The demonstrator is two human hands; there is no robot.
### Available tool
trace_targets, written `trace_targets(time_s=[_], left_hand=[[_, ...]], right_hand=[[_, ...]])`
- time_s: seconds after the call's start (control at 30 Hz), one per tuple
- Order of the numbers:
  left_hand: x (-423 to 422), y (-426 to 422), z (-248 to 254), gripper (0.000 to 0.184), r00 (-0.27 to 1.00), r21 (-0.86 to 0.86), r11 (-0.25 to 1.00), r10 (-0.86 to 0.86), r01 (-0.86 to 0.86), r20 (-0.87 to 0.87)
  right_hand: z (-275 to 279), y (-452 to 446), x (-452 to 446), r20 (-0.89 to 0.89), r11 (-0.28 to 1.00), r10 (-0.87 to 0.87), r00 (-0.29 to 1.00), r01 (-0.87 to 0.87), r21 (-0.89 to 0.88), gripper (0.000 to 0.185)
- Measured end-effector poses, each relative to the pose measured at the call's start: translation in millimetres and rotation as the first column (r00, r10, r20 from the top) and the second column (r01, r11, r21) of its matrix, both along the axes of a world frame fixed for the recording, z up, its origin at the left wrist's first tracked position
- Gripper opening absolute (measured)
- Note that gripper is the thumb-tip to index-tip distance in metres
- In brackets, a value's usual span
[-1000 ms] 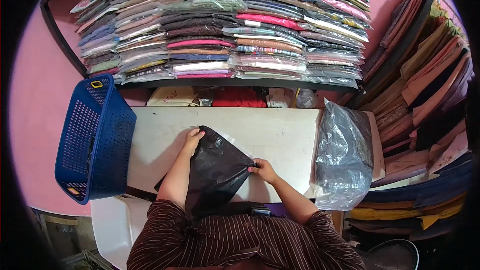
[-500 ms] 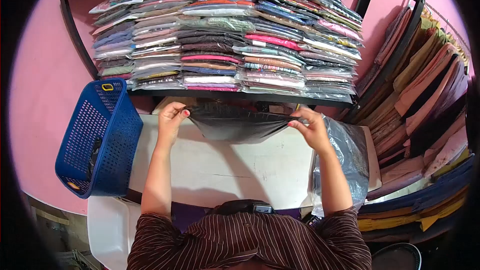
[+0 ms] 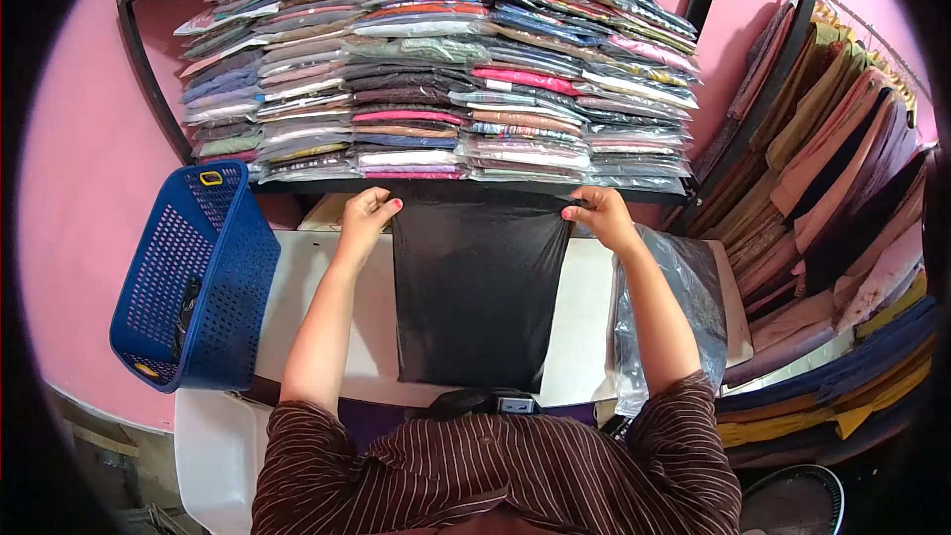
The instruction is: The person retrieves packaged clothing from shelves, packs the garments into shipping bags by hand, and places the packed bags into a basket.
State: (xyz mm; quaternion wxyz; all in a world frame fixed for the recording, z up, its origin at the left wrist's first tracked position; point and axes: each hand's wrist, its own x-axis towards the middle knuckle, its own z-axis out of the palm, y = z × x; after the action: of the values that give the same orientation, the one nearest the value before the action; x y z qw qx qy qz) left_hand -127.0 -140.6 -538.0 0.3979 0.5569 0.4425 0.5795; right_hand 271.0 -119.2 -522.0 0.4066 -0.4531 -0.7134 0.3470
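Observation:
A thin black plastic bag (image 3: 480, 287) hangs spread out over the white table (image 3: 584, 327), its lower edge close to my body. My left hand (image 3: 369, 218) pinches its upper left corner between thumb and fingers. At the upper right corner, my right hand (image 3: 602, 218) holds it the same way, so the top edge is stretched between both hands. To the right, partly behind my right forearm, lies a clear plastic package (image 3: 674, 287) with dark contents.
A blue perforated basket (image 3: 263, 277) stands at the left, with a white tub (image 3: 213, 466) below it. Stacks of bagged folded clothes (image 3: 416, 129) fill the shelf ahead. Garments on hangers (image 3: 822, 168) line the right side.
The bag was gathered up and sagging between my hands; now it hangs down flat and full length. My hands have come slightly closer together.

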Motion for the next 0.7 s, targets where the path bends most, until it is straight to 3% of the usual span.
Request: trace_targets(time_s=[0.03, 0.1, 0.13, 0.2, 0.27, 0.33, 0.4, 0.47, 0.5, 0.53, 0.57, 0.6, 0.67, 0.7], left_hand=[[4.5, 2.6, 6.2, 0.006, 1.0, 0.019, 1.0, 0.015, -0.015, -0.009], [6.6, 2.9, 17.8, 0.005, 0.999, 0.079, 0.997, 0.025, -0.023, -0.024], [7.4, -4.3, 26.9, 0.005, 0.999, 0.135, 0.99, 0.036, -0.031, -0.038], [4.2, -21.7, 33.7, 0.003, 0.999, 0.146, 0.989, 0.026, -0.019, -0.046], [-6.4, -41.0, 22.0, 0.004, 0.958, 0.176, 0.982, -0.014, 0.068, -0.287], [-11.3, -62.6, -20.1, 0.009, 0.969, 0.066, 0.991, -0.103, 0.12, -0.226], [-24.9, -79.2, -86.0, 0.018, 0.907, 0.063, 0.986, -0.114, 0.153, -0.406], [-23.6, -110.3, -127.7, 0.026, 0.754, 0.022, 0.978, -0.146, 0.208, -0.641], [-25.0, -124.4, -160.6, 0.024, 0.709, -0.086, 0.962, -0.25, 0.259, -0.659], [-27.3, -138.5, -192.6, 0.022, 0.658, -0.197, 0.932, -0.356, 0.305, -0.664], [-28.9, -153.8, -215.2, 0.018, 0.567, -0.347, 0.868, -0.495, 0.355, -0.658], [-29.9, -162.0, -227.6, 0.016, 0.468, -0.484, 0.784, -0.621, 0.39, -0.629], [-22.5, -175.6, -200.7, 0.021, 0.484, -0.513, 0.791, -0.61, 0.333, -0.627], [-24.2, -175.6, -193.3, 0.02, 0.563, -0.505, 0.817, -0.565, 0.28, -0.602]], right_hand=[[6.2, -2.6, -2.7, 0.0, 1.0, -0.001, 1.0, 0.001, 0.003, 0.016], [17.0, -10.6, -6.6, -0.169, 0.993, -0.077, 0.983, 0.09, 0.072, 0.016], [27.3, -19.4, -6.8, -0.043, 0.97, -0.175, 0.984, 0.18, 0.166, 0.017], [37.0, -43.3, -9.6, 0.009, 0.941, -0.217, 0.976, 0.207, 0.269, 0.019], [26.9, -65.5, -9.2, 0.166, 0.853, -0.246, 0.955, 0.132, 0.504, 0.018], [-17.8, -79.5, -4.2, 0.213, 0.894, -0.167, 0.963, 0.057, 0.444, 0.014], [-66.1, -105.4, -8.7, 0.271, 0.919, -0.148, 0.951, 0.03, 0.394, 0.01], [-131.1, -126.5, -7.9, 0.411, 0.937, -0.035, 0.911, -0.113, 0.33, 0.005], [-160.6, -143.3, -10.9, 0.394, 0.964, 0.011, 0.919, -0.114, 0.241, 0.007], [-193.7, -155.2, -10.6, 0.585, 0.97, 0.087, 0.807, -0.201, 0.134, 0.009], [-229.4, -167.2, -8.2, 0.792, 0.972, 0.183, 0.582, -0.229, -0.056, 0.013], [-233.9, -179.6, -8.0, 0.699, 0.952, 0.308, 0.646, -0.214, -0.221, 0.016], [-233.4, -185.5, -8.0, 0.548, 0.957, 0.29, 0.785, -0.231, -0.175, 0.016], [-230.7, -181.1, -7.1, 0.527, 0.956, 0.279, 0.803, -0.178, -0.234, 0.015]])
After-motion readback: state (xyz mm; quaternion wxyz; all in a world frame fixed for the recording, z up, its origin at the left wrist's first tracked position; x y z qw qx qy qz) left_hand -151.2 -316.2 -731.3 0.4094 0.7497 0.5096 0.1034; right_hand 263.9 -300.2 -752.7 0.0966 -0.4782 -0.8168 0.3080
